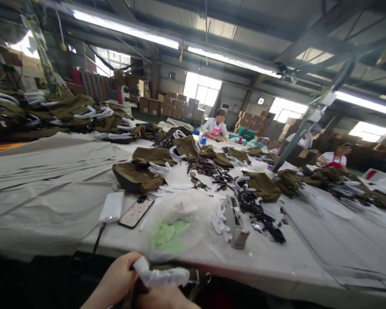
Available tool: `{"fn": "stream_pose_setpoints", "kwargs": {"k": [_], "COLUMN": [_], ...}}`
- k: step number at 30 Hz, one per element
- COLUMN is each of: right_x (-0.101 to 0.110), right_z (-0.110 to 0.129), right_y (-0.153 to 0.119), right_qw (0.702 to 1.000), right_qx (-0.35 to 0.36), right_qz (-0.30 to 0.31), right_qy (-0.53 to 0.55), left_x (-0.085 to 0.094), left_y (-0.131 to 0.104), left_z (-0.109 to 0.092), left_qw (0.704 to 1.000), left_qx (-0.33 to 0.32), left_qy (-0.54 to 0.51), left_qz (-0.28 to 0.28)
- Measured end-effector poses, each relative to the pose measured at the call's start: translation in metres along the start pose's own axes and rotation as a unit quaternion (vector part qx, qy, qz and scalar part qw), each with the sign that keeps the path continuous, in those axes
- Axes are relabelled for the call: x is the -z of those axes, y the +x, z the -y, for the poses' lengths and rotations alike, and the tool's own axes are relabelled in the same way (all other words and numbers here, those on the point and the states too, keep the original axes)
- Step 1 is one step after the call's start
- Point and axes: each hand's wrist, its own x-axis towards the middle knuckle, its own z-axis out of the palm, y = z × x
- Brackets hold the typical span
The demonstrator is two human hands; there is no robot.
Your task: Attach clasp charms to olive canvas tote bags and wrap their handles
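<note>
At the table's near edge, my left hand (120, 274) is closed on a brown bag (172, 267), beside one end of its white-wrapped handle (164, 276). My right hand (162, 297) is lower down, closed against the same bag just below the handle; its fingertips are hidden. Metal hardware (207, 278) sticks out at the bag's right side. Most of the bag is hidden by my hands and the dark area below the table edge. On the table just beyond lies a clear plastic bag (193, 210) with light green pieces (170, 235) inside.
A white power bank (112, 207) with a cable, a phone (137, 211) and a grey tape dispenser (236, 223) lie nearby. Brown bags (138, 176) and dark straps (260, 214) spread over the table (51, 201). Several people (215, 125) work farther back.
</note>
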Motion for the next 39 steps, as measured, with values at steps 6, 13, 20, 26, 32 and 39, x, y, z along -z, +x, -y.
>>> {"fn": "stream_pose_setpoints", "kwargs": {"k": [6,13,20,26,32,39], "right_x": [0.039,0.094,0.136,0.061,0.040,0.047], "right_z": [-0.007,-0.002,-0.094,-0.164,-0.168,-0.170], "right_y": [-0.029,-0.040,-0.018,0.015,0.015,0.013], "right_qw": [0.995,0.982,0.916,0.929,0.929,0.922], "right_qx": [-0.021,0.008,-0.261,-0.358,-0.353,-0.362], "right_qz": [0.029,0.041,-0.246,-0.004,0.052,0.048], "right_qy": [0.089,0.183,0.181,0.095,0.102,0.128], "left_x": [0.001,-0.009,-0.009,-0.007,-0.006,-0.007], "left_y": [-0.006,-0.005,-0.014,-0.024,-0.025,-0.022], "left_z": [-0.002,0.002,-0.002,-0.005,0.000,-0.002], "left_qw": [0.992,0.991,0.994,0.990,0.990,0.990], "left_qx": [-0.020,-0.033,-0.045,-0.050,-0.039,-0.051], "left_qy": [0.088,0.088,0.080,0.102,0.088,0.097], "left_qz": [-0.090,-0.090,-0.067,-0.089,-0.099,-0.092]}}
